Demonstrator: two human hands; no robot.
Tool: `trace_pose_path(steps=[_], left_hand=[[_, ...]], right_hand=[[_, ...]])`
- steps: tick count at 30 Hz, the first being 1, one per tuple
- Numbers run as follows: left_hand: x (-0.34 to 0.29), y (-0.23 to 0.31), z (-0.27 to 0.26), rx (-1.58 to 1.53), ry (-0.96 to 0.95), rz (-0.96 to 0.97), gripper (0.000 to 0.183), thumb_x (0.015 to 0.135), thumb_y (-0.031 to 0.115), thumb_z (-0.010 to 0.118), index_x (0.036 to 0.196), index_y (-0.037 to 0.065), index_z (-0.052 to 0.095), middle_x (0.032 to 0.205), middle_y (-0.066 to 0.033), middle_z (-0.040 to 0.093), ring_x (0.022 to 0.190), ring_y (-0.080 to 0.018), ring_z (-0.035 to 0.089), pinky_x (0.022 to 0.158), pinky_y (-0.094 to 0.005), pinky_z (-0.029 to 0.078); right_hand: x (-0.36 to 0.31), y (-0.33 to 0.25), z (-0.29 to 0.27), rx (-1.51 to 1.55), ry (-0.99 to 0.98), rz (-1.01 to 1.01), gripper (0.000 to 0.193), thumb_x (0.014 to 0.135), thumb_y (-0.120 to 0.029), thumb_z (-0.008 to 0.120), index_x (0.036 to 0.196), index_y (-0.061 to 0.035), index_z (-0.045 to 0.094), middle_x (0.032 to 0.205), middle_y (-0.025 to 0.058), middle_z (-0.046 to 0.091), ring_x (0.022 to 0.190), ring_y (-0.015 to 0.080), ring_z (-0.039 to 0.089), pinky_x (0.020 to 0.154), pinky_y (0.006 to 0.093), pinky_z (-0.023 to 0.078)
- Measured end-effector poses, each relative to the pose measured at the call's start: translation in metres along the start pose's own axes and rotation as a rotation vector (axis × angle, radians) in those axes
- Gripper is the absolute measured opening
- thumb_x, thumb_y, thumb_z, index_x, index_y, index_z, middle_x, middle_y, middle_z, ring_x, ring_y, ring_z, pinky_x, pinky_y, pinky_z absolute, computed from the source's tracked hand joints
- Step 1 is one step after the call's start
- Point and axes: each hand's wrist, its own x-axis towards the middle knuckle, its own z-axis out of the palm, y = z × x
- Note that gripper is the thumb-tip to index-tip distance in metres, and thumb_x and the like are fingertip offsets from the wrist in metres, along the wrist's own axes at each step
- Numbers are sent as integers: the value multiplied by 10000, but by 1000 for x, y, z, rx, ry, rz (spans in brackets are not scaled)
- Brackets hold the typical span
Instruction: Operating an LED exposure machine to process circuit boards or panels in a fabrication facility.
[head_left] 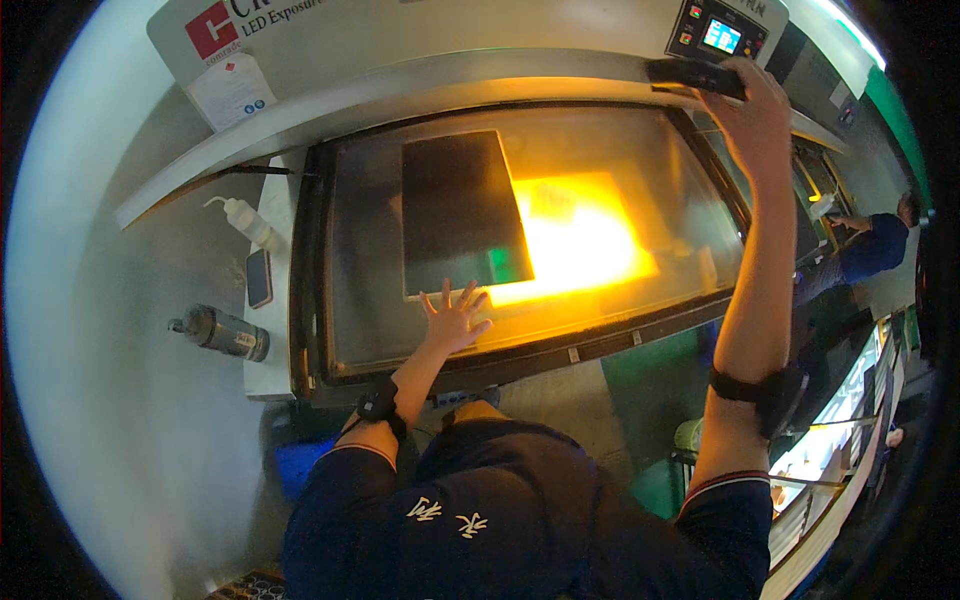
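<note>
My left hand (453,321) is open, fingers spread, at the near edge of a dark rectangular panel (455,195). This panel lies on the left part of a framed, see-through bed (370,330); whether my palm presses on the surface I cannot tell. A bright yellow-white light (580,230) glows beside the panel on its right. High at the right, my right hand (752,95) is closed round a black handle (697,77) on the front edge of the machine's raised grey lid (440,85).
On the ledge left of the bed are a white squeeze bottle (243,221), a phone (259,278) and a dark drink bottle (222,332). A control panel with a small screen (722,36) sits at the upper right. Another person (870,245) works farther right. A blue bin (303,465) stands below left.
</note>
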Motion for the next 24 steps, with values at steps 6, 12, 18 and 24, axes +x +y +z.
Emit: trace_pose_path(steps=[6,12,18,24], left_hand=[[-5,4,-2,-14,-33,-67,743,871,662,396,1487,275,244,1567,52,159,1440,-368,54,1030,-750,1],[-27,57,-19,-187,-34,63,767,883,619,434,1477,166,261,1540,-87,230,1406,-379,192,1048,-703,110],[-60,148,-41,-858,-724,670,582,939,499,460,1352,89,464,1398,-157,445,1264,-315,442,1064,-427,333],[18,98,-34,-710,-337,452,701,923,546,459,1404,42,384,1461,-181,358,1354,-357,321,1125,-452,243]], right_hand=[[-83,-10,2,-144,-65,36,401,632,-290,781,939,-92,617,897,102,615,958,332,562,922,465,388],[-231,-37,3,-86,-346,141,318,587,-228,779,846,-123,628,859,80,604,964,322,553,930,488,374],[-349,-56,75,-251,-1385,198,368,664,-430,768,852,-115,730,823,118,694,784,318,675,700,435,545],[-439,-37,127,-205,-1439,131,432,695,-510,740,868,-114,736,867,129,696,843,306,674,727,426,529]])
